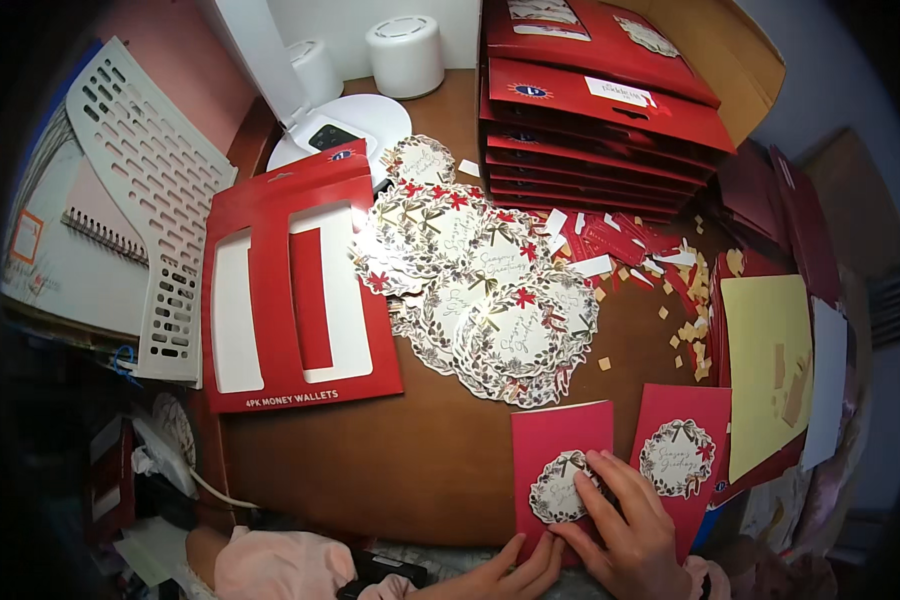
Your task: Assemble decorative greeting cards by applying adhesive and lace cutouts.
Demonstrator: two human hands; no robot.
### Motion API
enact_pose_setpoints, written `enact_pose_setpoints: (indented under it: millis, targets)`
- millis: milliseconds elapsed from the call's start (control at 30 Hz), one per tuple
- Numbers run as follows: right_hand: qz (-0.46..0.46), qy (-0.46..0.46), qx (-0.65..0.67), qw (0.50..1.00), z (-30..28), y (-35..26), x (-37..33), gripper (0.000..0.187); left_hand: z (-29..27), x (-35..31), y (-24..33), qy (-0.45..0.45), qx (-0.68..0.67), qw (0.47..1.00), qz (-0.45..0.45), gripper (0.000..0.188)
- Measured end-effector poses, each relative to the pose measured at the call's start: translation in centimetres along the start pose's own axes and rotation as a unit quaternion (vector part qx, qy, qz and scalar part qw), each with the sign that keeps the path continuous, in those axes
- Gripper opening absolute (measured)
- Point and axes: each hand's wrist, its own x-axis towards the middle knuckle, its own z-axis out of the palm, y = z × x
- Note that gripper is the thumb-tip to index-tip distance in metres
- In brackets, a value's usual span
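Observation:
A red card (560, 425) lies at the front edge of the table. On it sits a round paper wreath cutout (555, 488) with a printed leaf border and a bow. My right hand (630, 525) grips this cutout against the card, fingers over its right side and thumb at its lower edge. At the card's bottom, my left hand (520, 572) holds the lower part with its fingertips, close to the right thumb. What is under both palms is hidden. Just to the right, a second red card (650, 405) bears a similar wreath cutout (678, 457).
A heap of wreath cutouts (515, 335) fills the middle, beside a red windowed packet (275, 300). Small foam squares (695, 330) and red scraps (610, 240) lie right of it. Behind stands a box of red packets (610, 130); a yellow sheet (765, 370) is at the right, a perforated rack (150, 190) left.

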Motion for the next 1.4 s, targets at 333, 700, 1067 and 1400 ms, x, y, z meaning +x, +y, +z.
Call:
enact_pose_setpoints:
  millis: [333, 700, 1067, 1400]
  targets:
    - [0.010, -0.004, -0.015, 1.000, 0.4, 0.2, 0.4, 0.050, -0.3, 0.1, -0.4, -0.013, -0.008, 1.000, 0.007, 0.059]
    - [0.012, -0.025, -0.035, 0.999, 0.4, 0.2, 0.6, 0.051, -0.3, 0.1, -0.4, -0.016, -0.020, 1.000, 0.011, 0.056]
    - [0.029, 0.001, -0.094, 0.995, 1.4, -0.7, 1.2, 0.057, -0.3, 0.2, -0.5, 0.001, -0.011, 1.000, 0.014, 0.051]
    - [-0.026, -0.043, -0.227, 0.973, 2.2, -0.1, 1.4, 0.044, -0.5, 0.3, -0.6, 0.023, -0.012, 1.000, -0.001, 0.051]
